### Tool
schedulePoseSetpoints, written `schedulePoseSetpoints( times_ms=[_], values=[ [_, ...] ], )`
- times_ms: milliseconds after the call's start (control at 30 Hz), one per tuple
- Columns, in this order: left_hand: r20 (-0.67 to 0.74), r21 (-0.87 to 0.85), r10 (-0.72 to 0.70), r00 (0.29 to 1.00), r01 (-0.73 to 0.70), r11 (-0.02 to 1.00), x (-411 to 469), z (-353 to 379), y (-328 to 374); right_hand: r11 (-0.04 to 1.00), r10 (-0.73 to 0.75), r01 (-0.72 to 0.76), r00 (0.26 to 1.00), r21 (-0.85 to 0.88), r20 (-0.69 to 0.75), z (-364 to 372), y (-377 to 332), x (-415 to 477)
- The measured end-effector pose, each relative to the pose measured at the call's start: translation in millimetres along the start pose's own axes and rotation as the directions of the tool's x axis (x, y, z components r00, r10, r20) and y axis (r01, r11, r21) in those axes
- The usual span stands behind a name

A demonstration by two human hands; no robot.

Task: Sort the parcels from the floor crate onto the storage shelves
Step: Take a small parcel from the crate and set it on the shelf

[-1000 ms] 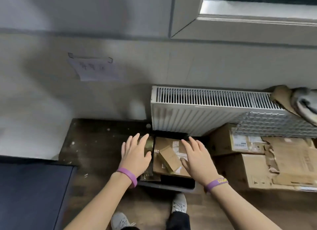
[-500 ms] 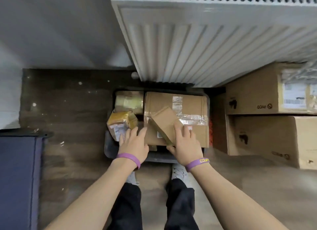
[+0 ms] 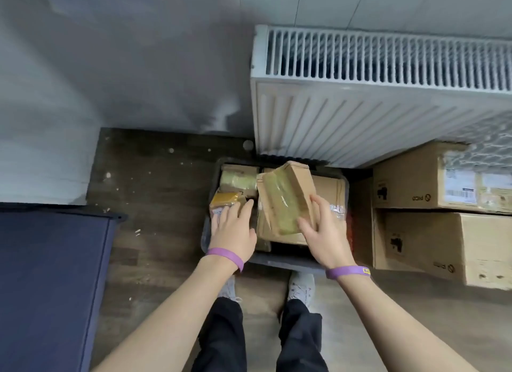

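Beneath a white radiator (image 3: pixel 374 108) and beside two stacked cardboard boxes (image 3: pixel 410 188), a dark floor crate (image 3: pixel 288 261) packed with parcels sits on the wooden floor at a standing person's feet. The right hand (image 3: pixel 325 233) grips a tape-wrapped brown parcel (image 3: pixel 285 197), thumb on its face and fingers round its edge, holding it tilted above a larger flat box (image 3: pixel 329 188) lying in the crate. The left hand (image 3: pixel 234 230) rests flat, fingers straight, on a small yellow parcel (image 3: pixel 224 198) at the crate's left side.
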State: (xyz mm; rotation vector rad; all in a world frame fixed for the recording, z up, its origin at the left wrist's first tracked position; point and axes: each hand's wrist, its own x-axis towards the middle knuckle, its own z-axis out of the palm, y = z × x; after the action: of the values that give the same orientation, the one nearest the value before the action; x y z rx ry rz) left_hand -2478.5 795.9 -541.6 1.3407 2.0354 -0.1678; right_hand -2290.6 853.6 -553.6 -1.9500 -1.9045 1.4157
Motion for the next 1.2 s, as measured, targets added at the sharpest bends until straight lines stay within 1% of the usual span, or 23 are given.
schedulePoseSetpoints(
  times_ms=[67, 133, 233, 367, 467, 533, 567, 633, 667, 733, 800, 867, 967, 1033, 1133, 1200],
  values=[
    [-0.05, -0.072, 0.001, 0.999, -0.005, 0.997, -22.5, -42.9, 11.6, 0.982, 0.0, 0.003, 1.0, 0.19, -0.017, -33.0, -37.0, -20.3],
    [-0.077, -0.188, 0.049, 0.996, -0.062, 0.98, -45.1, -87.7, 26.7, 0.954, -0.024, 0.035, 0.999, 0.299, -0.039, -65.6, -73.2, -37.0],
    [-0.175, -0.328, 0.172, 0.969, -0.222, 0.918, -81.7, -151.0, 52.6, 0.927, -0.091, 0.101, 0.995, 0.361, -0.046, -107.1, -122.3, -62.9],
    [-0.345, -0.386, 0.219, 0.913, -0.351, 0.853, -123.6, -216.1, 72.2, 0.891, -0.212, 0.213, 0.976, 0.401, -0.047, -145.0, -174.8, -99.1],
    [-0.441, -0.423, 0.258, 0.86, -0.453, 0.785, -150.2, -248.0, 79.7, 0.83, -0.291, 0.278, 0.955, 0.483, -0.049, -166.1, -210.4, -122.8],
    [-0.496, -0.451, 0.252, 0.831, -0.495, 0.743, -166.2, -262.5, 82.1, 0.801, -0.314, 0.298, 0.947, 0.519, -0.059, -177.1, -231.2, -134.0],
    [-0.506, -0.467, 0.246, 0.827, -0.503, 0.727, -173.6, -268.2, 82.1, 0.812, -0.307, 0.296, 0.95, 0.502, -0.064, -181.0, -239.2, -137.8],
    [-0.52, -0.51, 0.237, 0.821, -0.52, 0.685, -185.8, -278.4, 81.3, 0.856, -0.301, 0.307, 0.95, 0.416, -0.082, -186.5, -254.3, -148.3],
    [-0.535, -0.532, 0.22, 0.816, -0.528, 0.662, -191.0, -283.4, 81.4, 0.842, -0.355, 0.359, 0.931, 0.403, -0.087, -188.6, -260.3, -153.3],
    [-0.563, -0.59, 0.15, 0.812, -0.523, 0.615, -198.4, -293.4, 81.5, 0.778, -0.495, 0.472, 0.867, 0.414, -0.058, -192.5, -273.0, -163.7],
    [-0.564, -0.643, 0.093, 0.82, -0.507, 0.574, -204.0, -302.0, 80.3, 0.758, -0.535, 0.481, 0.845, 0.441, -0.002, -194.9, -282.1, -172.8],
    [-0.583, -0.638, 0.082, 0.809, -0.518, 0.57, -209.1, -307.6, 77.1, 0.75, -0.541, 0.459, 0.84, 0.475, 0.041, -196.4, -285.3, -178.3],
    [-0.661, -0.567, 0.08, 0.746, -0.566, 0.598, -217.9, -314.0, 70.2, 0.746, -0.567, 0.468, 0.82, 0.475, 0.082, -199.8, -288.0, -183.9],
    [-0.691, -0.537, 0.089, 0.717, -0.593, 0.6, -222.4, -317.8, 67.9, 0.75, -0.563, 0.464, 0.822, 0.47, 0.087, -203.3, -292.1, -186.7],
    [-0.715, -0.5, 0.136, 0.686, -0.637, 0.586, -228.3, -325.1, 66.6, 0.76, -0.538, 0.448, 0.84, 0.471, 0.07, -210.6, -298.3, -188.9],
    [-0.733, -0.424, 0.192, 0.653, -0.659, 0.622, -231.1, -335.5, 62.3, 0.78, -0.532, 0.451, 0.843, 0.433, 0.081, -219.4, -303.8, -188.5]
  ],
)
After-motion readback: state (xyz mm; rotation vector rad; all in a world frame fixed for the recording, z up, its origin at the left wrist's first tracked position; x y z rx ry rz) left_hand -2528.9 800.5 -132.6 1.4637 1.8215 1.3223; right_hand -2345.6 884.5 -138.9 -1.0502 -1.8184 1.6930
